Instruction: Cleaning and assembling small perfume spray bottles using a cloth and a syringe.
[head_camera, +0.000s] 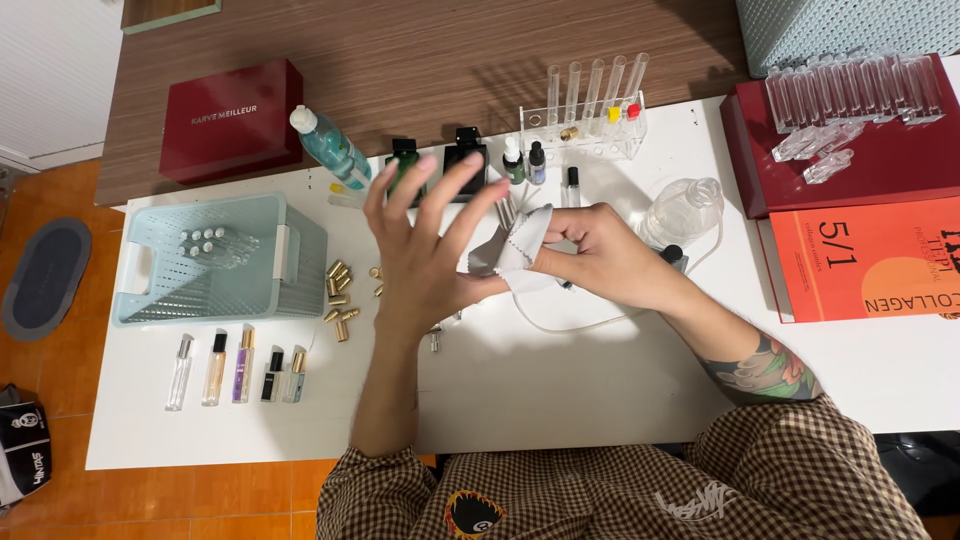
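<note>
While both hands are raised above the white table (560, 390), a small white cloth (512, 256) sits between them. Left hand (420, 250): palm up, fingers spread wide, closed on nothing; the cloth lies against its thumb side. Right hand (600, 255): fingers pinched on the cloth, pressing it to the left palm — the two hands meet at the cloth.

Items about the hands:
- Pale green perforated basket (215, 265), left of the left hand, holding several small capped vials.
- Gold caps (340, 295), scattered between basket and left wrist.
- Five slim spray bottles (238, 368) in a row in front of the basket, well apart from the hands.
- Blue-green bottle with white cap (330, 145), lying tilted beyond the basket.
- Two dark-capped flasks (435, 160), partly hidden behind the left fingers.
- Clear rack of test tubes (590, 115), behind the right hand, with small dropper bottles just beside it.
- Clear plastic bottle (685, 210) lying on its side, just past the right hand — a thin tube runs from near it under the right wrist.
- Dark red box (232, 120) on the brown surface beyond the table.
- Second red box (860, 150) at far right, bearing clear vials; an orange box (865, 265) in front of it.
</note>
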